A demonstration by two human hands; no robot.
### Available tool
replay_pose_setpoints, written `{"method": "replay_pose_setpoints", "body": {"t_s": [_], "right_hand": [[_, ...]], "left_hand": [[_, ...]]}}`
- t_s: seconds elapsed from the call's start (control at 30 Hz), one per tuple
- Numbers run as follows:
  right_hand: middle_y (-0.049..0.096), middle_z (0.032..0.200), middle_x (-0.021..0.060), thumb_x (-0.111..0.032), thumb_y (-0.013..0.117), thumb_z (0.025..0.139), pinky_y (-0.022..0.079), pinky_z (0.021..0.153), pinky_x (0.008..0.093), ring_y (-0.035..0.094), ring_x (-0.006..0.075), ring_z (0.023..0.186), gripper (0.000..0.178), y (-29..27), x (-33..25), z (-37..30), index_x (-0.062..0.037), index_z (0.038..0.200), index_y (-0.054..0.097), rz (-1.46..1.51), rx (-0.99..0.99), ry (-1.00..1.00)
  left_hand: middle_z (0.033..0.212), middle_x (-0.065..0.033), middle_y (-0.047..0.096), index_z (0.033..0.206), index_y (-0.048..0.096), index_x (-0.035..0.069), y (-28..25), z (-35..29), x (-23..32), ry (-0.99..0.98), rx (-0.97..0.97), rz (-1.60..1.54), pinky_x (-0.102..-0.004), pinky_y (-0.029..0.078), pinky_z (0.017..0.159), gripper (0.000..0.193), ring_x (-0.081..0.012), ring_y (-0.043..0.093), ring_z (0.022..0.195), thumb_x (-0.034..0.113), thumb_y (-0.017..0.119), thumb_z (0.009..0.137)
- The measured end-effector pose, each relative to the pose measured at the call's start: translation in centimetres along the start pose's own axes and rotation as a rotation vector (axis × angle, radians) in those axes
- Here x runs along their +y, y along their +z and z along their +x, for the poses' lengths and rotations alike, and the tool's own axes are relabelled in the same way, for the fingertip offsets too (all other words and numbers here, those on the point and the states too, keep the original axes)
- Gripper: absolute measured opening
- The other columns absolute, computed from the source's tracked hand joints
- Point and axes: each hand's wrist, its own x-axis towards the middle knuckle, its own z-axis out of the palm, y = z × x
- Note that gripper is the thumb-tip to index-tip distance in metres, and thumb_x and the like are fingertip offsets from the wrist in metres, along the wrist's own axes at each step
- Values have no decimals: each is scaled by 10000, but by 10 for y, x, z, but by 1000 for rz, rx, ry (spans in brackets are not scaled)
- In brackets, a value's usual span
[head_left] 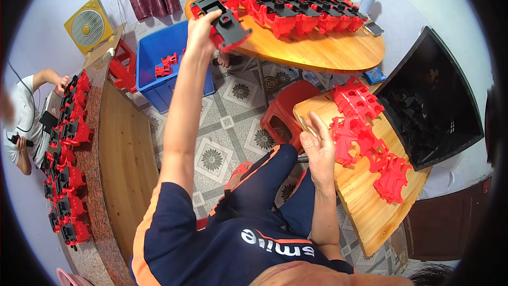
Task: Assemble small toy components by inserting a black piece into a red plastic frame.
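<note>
My left hand (200, 30) is stretched far forward, gripping a red and black assembled plastic part (223, 21) at the near edge of the oval wooden table (328, 53). Rows of similar red and black parts (296, 8) cover that table. My right hand (317, 145) hangs open, fingers apart, at the left edge of a wooden board (365, 206) on my right. Several loose red plastic pieces (365, 132) lie on that board, just right of the hand.
A black crate (434, 100) of black pieces stands at the right. A red stool (286, 111) and a blue bin (159, 58) sit on the tiled floor. Another person (21, 122) sits at the left by a counter (121, 153) lined with red and black parts (66, 153).
</note>
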Motion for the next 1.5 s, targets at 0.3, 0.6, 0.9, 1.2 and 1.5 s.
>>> {"method": "replay_pose_setpoints", "body": {"t_s": [0.3, 0.6, 0.9, 1.2, 1.5], "right_hand": [[466, 1424, 159, -48, 637, 930, 480, 944, 296, 556, 187, 1180, 364, -7, 11, -8, 45, 1276, 571, -42, 59, 35], [507, 1386, 174, -37, 645, 915, 489, 935, 305, 570, 200, 1174, 335, -25, 40, -20, 39, 1239, 602, -94, 92, 79], [549, 1333, 175, -21, 628, 921, 499, 925, 297, 601, 209, 1138, 299, -33, 56, -26, 53, 1211, 616, -122, 126, 110], [549, 1327, 165, -19, 622, 928, 505, 917, 290, 607, 202, 1114, 307, -26, 62, -20, 58, 1224, 607, -117, 100, 139], [540, 1338, 126, -26, 613, 943, 471, 987, 291, 589, 175, 1132, 322, -36, 72, -24, 60, 1252, 578, -84, 128, 233]], "left_hand": [[1153, -203, 616, 1306, 419, -20, -22, 106, -32, -224, 87, -25, -443, 620, 741, 625, -291, 701, 881, 73, 761, 792], [1473, -306, 318, 1383, 507, 144, -1, -10, -36, 767, -107, 1393, -546, 308, 1108, 931, -450, 248, 1403, 450, 887, 590], [1144, -189, 663, 1274, 545, -11, 15, -27, 33, 597, -99, 1456, -370, 505, 937, 788, -278, 653, 1073, 309, 885, 640], [1279, -205, 592, 1338, 519, 22, 30, -16, -5, 669, -381, 1415, -397, 452, 1028, 813, -327, 570, 1207, 286, 862, 651], [1302, -203, 540, 1342, 536, 84, -16, 67, -13, 773, -340, 1459, -440, 437, 1031, 835, -383, 532, 1203, 295, 870, 606]]}}
